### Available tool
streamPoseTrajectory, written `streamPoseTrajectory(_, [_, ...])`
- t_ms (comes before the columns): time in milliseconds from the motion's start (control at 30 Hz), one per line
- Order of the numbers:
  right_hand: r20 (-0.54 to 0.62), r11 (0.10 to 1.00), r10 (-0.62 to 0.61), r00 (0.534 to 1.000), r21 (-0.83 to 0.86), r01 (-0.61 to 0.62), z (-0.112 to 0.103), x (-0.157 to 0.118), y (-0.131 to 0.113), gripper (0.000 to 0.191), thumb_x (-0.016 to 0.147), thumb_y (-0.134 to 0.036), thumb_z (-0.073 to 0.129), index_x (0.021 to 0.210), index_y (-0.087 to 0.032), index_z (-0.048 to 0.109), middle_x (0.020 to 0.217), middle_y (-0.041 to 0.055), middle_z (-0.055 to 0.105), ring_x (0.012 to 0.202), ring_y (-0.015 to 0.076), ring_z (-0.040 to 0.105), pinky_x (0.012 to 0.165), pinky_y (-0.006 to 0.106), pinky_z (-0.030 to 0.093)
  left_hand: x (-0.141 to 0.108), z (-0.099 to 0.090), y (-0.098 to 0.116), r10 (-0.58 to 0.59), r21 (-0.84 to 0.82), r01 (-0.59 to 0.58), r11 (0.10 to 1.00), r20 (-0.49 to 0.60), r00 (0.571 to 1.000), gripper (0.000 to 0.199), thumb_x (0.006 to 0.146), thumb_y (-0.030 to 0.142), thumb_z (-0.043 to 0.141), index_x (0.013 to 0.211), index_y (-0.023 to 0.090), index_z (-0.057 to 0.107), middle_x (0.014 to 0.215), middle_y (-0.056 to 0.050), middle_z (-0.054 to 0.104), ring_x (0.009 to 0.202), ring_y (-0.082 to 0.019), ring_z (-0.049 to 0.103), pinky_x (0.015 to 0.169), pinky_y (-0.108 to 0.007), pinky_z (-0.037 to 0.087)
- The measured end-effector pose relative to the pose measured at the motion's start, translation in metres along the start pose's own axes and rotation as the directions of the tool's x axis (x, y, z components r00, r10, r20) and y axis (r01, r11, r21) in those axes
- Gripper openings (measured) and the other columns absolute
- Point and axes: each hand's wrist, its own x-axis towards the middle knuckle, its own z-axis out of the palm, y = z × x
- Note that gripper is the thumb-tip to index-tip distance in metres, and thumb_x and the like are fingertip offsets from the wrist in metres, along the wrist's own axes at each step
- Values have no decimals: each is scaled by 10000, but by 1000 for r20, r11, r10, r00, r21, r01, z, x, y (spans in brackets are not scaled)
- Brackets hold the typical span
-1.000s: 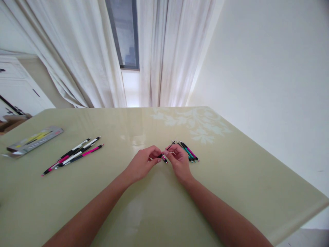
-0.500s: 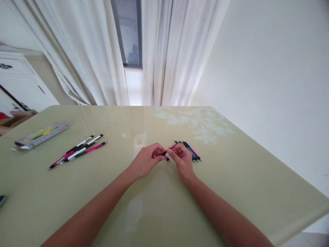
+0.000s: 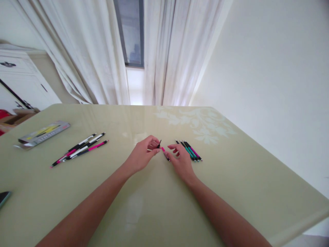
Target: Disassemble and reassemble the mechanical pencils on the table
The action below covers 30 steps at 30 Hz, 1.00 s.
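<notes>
Between thumb and fingers, my left hand (image 3: 144,151) pinches a small black pen part (image 3: 158,145) with a thin tip pointing up. My right hand (image 3: 181,162) has its thumb and fingers apart, with nothing visible between them. A pink and black pen piece (image 3: 166,154) lies on the table beside the right thumb. Just past the right hand, several pens with teal and purple barrels (image 3: 192,150) lie side by side, partly covered by that hand.
On the left of the pale green table (image 3: 133,212) lies a loose pile of white, pink and black pens (image 3: 79,149). Behind it is a grey and yellow pen box (image 3: 45,133). A dark flat object (image 3: 3,197) sits at the left edge.
My hands have moved apart; the right has let go of the thin black piece and opened. The left has shifted slightly left with the black part, and the pink piece shows more.
</notes>
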Motion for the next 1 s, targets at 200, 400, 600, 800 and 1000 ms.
streamPoseTrajectory(200, [174,967,-85,981,-223,124,3,-4,4,31,895,-216,720,903,-190,705,931,69,683,926,247,626,864,400,503,0,-32,6,61,274,-99,957,143,988,265,958,276,522,1166,249,684,1096,-53,769,1016,-238,713,905,-355,541])
streamPoseTrajectory(400, [120,994,-110,987,7,110,2,-3,-4,71,972,-248,633,1002,-196,671,964,50,712,881,199,633,808,321,508,-1,-43,-3,51,516,-169,840,235,971,273,948,208,501,1089,270,725,1083,-26,764,974,-239,683,850,-329,493])
streamPoseTrajectory(600, [84,991,-136,987,27,134,2,-4,-7,66,974,-259,632,992,-205,664,961,53,710,880,207,631,810,326,507,0,-46,-4,47,538,-184,822,259,965,278,963,206,498,1119,275,717,1130,-20,760,1010,-226,680,858,-307,486])
streamPoseTrajectory(800, [61,991,-137,989,18,136,3,-3,-5,51,968,-248,646,986,-206,670,964,54,709,891,212,632,819,334,498,0,-54,-1,25,596,-170,785,244,970,284,967,184,503,1123,267,726,1159,-29,761,1047,-239,685,913,-333,488])
streamPoseTrajectory(1000, [66,986,-169,983,18,168,4,-3,-3,41,932,-226,699,948,-206,667,929,43,701,871,209,624,806,334,493,-4,-42,9,33,681,-184,709,228,973,291,961,150,532,1120,270,744,1140,-43,766,1048,-263,683,911,-362,491])
